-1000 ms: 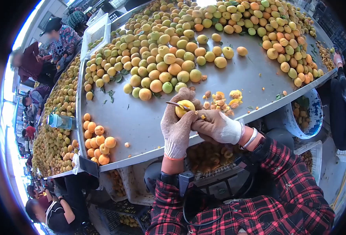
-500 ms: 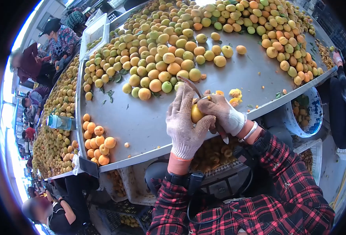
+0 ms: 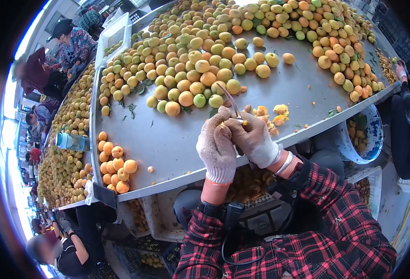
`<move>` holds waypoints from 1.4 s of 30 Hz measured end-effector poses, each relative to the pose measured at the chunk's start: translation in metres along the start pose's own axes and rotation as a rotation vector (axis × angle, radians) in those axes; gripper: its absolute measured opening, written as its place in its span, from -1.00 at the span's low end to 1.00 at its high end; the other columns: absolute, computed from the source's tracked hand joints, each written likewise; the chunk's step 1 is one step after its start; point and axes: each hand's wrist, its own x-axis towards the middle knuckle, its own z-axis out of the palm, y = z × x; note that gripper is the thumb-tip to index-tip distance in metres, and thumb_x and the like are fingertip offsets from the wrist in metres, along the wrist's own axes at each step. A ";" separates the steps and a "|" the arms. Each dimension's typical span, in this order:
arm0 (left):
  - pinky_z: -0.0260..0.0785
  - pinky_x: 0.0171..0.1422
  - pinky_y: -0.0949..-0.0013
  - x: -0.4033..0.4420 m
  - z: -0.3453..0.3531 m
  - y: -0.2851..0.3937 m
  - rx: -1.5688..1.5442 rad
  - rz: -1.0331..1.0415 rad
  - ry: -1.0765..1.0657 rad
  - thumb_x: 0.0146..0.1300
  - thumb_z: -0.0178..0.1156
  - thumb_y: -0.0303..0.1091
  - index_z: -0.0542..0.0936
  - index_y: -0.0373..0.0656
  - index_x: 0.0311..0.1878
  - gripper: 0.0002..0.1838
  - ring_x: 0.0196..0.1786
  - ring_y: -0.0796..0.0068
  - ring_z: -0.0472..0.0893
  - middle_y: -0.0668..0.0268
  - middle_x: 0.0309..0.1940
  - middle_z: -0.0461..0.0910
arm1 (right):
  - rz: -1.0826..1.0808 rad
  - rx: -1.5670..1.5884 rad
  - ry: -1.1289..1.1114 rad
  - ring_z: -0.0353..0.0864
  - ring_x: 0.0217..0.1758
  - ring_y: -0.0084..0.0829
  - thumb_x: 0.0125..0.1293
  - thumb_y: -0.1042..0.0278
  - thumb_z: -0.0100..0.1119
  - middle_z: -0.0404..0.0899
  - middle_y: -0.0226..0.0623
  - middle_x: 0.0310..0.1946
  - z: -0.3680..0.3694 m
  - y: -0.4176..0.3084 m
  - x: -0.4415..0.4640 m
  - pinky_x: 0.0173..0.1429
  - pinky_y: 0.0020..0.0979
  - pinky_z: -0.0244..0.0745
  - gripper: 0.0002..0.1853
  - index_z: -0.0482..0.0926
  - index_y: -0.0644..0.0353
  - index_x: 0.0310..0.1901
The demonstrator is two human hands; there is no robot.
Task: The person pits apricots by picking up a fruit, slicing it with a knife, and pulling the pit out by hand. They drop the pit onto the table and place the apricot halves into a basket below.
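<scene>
The worktop [image 3: 144, 149] carries a broad heap of whole fruit [image 3: 202, 66] across its far side, so most of what lies on it looks uncut; a small group of orange fruit [image 3: 118, 163] sits at its left corner; a few cut pieces [image 3: 280, 110] lie near its front edge, a small share beside the heap; more fruit [image 3: 249, 183] shows below that edge. Over the edge, the gloved left hand [image 3: 217, 149] and right hand [image 3: 256, 139] press together, the right gripping a curved knife [image 3: 231, 98]; whatever the left holds is hidden.
</scene>
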 end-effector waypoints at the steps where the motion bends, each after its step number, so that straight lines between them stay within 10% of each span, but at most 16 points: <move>1: 0.50 0.03 0.35 0.000 0.001 0.001 0.000 0.000 0.000 0.47 0.03 -0.30 0.57 -0.42 0.07 -0.65 -0.17 0.28 0.68 0.10 -0.14 0.66 | 0.000 0.000 0.000 0.55 -0.48 -0.60 0.40 0.17 0.23 0.63 -0.34 -0.44 -0.001 -0.002 0.000 -0.41 -0.50 0.51 -0.70 0.58 0.31 -0.14; 9: 0.53 -0.27 0.47 0.014 -0.009 0.007 -0.601 -0.630 0.110 0.51 -0.15 0.20 0.54 -0.36 0.07 -0.32 -0.22 0.41 0.65 0.21 -0.18 0.62 | -0.321 -0.317 -0.050 0.62 -0.44 -0.56 0.35 0.22 0.28 0.63 -0.26 -0.46 -0.007 -0.002 0.002 -0.39 -0.49 0.53 -0.72 0.58 0.28 -0.11; 11: 0.51 -0.34 0.51 0.017 -0.003 0.015 -0.725 -0.710 0.176 0.50 -0.18 0.23 0.54 -0.35 0.10 -0.29 -0.24 0.43 0.65 0.20 -0.13 0.62 | -0.048 -0.139 -0.107 0.59 -0.50 -0.59 0.36 0.21 0.27 0.61 -0.31 -0.49 -0.017 -0.010 0.005 -0.45 -0.53 0.48 -0.73 0.59 0.27 -0.11; 17: 0.52 0.09 0.27 0.012 -0.017 0.005 -0.902 -0.647 -0.023 0.49 -0.24 0.28 0.44 -0.38 0.24 -0.21 0.00 0.25 0.61 0.07 -0.01 0.59 | 0.316 0.127 -0.420 0.50 -0.61 -0.69 0.35 0.19 0.23 0.57 -0.44 -0.52 -0.046 -0.037 0.006 -0.57 -0.62 0.37 -0.71 0.62 0.27 -0.08; 20: 0.48 0.19 0.22 0.011 -0.014 0.008 -0.978 -0.619 0.009 0.49 -0.23 0.26 0.40 -0.38 0.27 -0.22 0.05 0.21 0.59 0.05 0.02 0.58 | -0.162 -0.026 -0.691 0.51 -0.59 -0.70 0.33 0.25 0.24 0.57 -0.44 -0.51 -0.045 -0.029 0.005 -0.55 -0.63 0.38 -0.73 0.62 0.26 -0.06; 23: 0.47 0.18 0.23 0.008 -0.012 0.000 -1.051 -0.666 -0.050 0.51 -0.22 0.22 0.38 -0.39 0.29 -0.25 0.03 0.21 0.60 0.03 0.01 0.58 | 0.334 0.211 -0.362 0.48 -0.60 -0.70 0.34 0.36 0.24 0.58 -0.41 -0.51 -0.046 -0.053 0.004 -0.52 -0.65 0.38 -0.80 0.62 0.28 -0.10; 29: 0.49 -0.20 0.35 -0.001 0.011 0.012 -0.803 -0.821 -0.162 0.50 -0.17 0.22 0.44 -0.37 0.20 -0.28 -0.26 0.36 0.63 0.21 -0.22 0.63 | 0.088 0.566 0.071 0.31 -0.68 -0.64 0.45 0.14 0.11 0.40 -0.49 -0.57 -0.053 -0.042 0.029 -0.62 -0.57 0.25 -0.67 0.53 0.28 -0.02; 33: 0.50 -0.13 0.28 -0.011 0.018 -0.007 0.286 0.177 -0.396 0.21 0.30 -0.42 0.51 -0.32 0.11 -0.59 -0.25 0.16 0.64 0.12 -0.21 0.64 | 0.022 0.572 0.252 0.25 -0.67 -0.65 0.47 0.15 0.09 0.32 -0.53 -0.59 -0.051 -0.050 0.036 -0.59 -0.55 0.20 -0.69 0.54 0.26 -0.04; 35: 0.50 -0.07 0.28 -0.017 0.023 -0.007 0.278 0.141 -0.374 -0.02 0.33 -0.64 0.52 -0.30 0.10 -0.48 -0.22 0.11 0.63 0.07 -0.20 0.64 | 0.029 0.590 0.274 0.26 -0.68 -0.64 0.47 0.21 0.12 0.34 -0.52 -0.61 -0.049 -0.049 0.036 -0.60 -0.54 0.19 -0.74 0.56 0.26 -0.05; 42: 0.40 -0.10 0.45 -0.030 0.034 -0.014 -0.366 -0.495 -0.189 0.47 0.05 -0.30 0.58 -0.32 -0.04 -0.74 -0.22 0.56 0.53 0.32 -0.27 0.59 | -0.010 0.614 0.264 0.40 -0.64 -0.69 0.37 0.34 0.28 0.48 -0.51 -0.54 -0.040 -0.032 0.033 -0.61 -0.59 0.24 -0.83 0.58 0.20 -0.11</move>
